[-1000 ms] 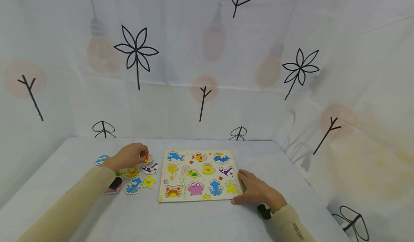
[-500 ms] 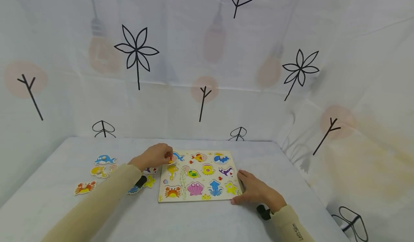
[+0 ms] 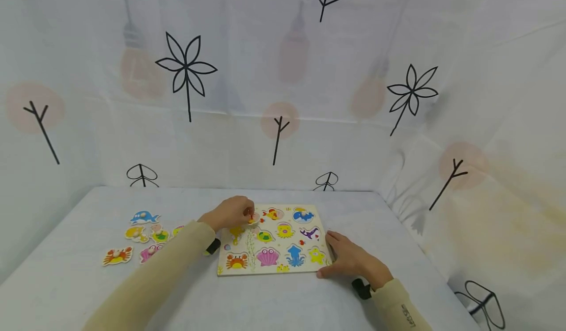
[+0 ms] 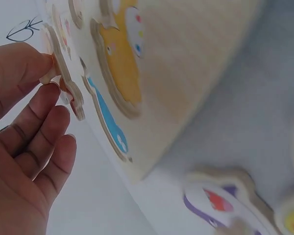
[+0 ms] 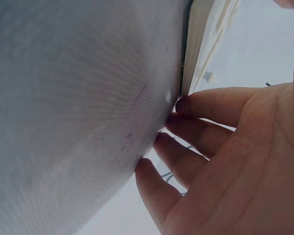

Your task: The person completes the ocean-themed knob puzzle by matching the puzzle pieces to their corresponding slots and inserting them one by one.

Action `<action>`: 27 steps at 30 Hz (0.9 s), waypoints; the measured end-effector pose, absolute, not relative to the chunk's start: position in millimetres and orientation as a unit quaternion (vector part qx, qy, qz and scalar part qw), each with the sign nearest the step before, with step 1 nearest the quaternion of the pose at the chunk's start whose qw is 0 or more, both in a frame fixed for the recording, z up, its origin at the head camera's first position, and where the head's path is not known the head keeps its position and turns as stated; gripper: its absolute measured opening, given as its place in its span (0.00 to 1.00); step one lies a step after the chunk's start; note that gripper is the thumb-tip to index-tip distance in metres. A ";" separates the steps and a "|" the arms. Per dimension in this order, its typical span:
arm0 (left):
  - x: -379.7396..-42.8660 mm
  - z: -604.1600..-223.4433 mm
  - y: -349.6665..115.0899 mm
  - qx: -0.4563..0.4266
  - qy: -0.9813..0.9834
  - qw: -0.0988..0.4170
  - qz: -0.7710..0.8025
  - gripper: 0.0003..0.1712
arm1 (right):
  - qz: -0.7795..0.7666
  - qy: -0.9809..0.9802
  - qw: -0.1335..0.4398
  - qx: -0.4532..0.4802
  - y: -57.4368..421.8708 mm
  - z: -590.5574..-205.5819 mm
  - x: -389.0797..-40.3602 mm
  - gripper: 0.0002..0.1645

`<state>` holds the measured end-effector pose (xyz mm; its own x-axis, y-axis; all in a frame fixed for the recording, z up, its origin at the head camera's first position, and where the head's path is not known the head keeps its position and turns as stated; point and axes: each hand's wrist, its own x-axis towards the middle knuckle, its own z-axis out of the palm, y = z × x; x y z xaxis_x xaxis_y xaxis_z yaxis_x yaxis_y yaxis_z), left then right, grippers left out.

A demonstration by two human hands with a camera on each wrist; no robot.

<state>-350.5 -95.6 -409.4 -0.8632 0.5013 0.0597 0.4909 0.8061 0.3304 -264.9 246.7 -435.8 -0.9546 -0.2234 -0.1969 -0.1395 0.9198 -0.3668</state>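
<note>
Left hand (image 3: pixel 231 213) pinches a puzzle piece (image 4: pixel 63 73) between thumb and forefinger, above the upper-left part of the puzzle board (image 3: pixel 280 246). Right hand (image 3: pixel 353 261) lies with thumb and fingers apart against the board's right side (steadying it, I judge). Step in hand: likely placing the piece. Next move seems to call for lining its outline up over the matching recess, perhaps the fish (image 3: pixel 272 214), then lowering it flat.

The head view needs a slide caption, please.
Left hand holds a piece over the puzzle; right hand touches its edge.
</note>
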 end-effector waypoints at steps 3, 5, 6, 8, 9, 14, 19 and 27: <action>-353.1 -408.6 -85.7 0.271 0.948 0.013 0.166 0.03 | -0.177 0.973 0.118 -0.094 247.0 -436.0 -265.2 0.72; -354.4 -408.1 -79.4 0.277 0.946 0.012 0.168 0.03 | -0.175 0.973 0.118 -0.094 247.0 -436.4 -265.2 0.72; -355.6 -408.6 -76.6 0.276 0.946 0.013 0.169 0.03 | -0.175 0.973 0.119 -0.094 246.9 -436.3 -265.0 0.72; -357.9 -409.2 -71.3 0.271 0.947 0.015 0.171 0.03 | -0.176 0.973 0.120 -0.093 246.7 -436.0 -264.5 0.72; -359.6 -409.7 -69.0 0.270 0.948 0.015 0.170 0.04 | -0.178 0.972 0.120 -0.094 246.6 -435.6 -264.3 0.72; -364.6 -410.6 -60.0 0.274 0.946 0.009 0.174 0.03 | -0.182 0.971 0.118 -0.097 247.5 -434.6 -264.0 0.72; -370.3 -413.7 -51.7 0.271 0.943 0.017 0.194 0.04 | -0.180 0.972 0.118 -0.095 248.4 -436.5 -264.8 0.72; -376.0 -418.0 -40.8 0.250 0.947 0.035 0.197 0.03 | -0.175 0.973 0.121 -0.091 248.5 -437.5 -265.4 0.73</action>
<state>-376.0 -40.8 -418.0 -0.8728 0.4871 0.0311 0.4593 0.7979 0.3904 -265.4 248.5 -437.5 -0.9542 -0.2196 -0.2033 -0.1348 0.9218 -0.3634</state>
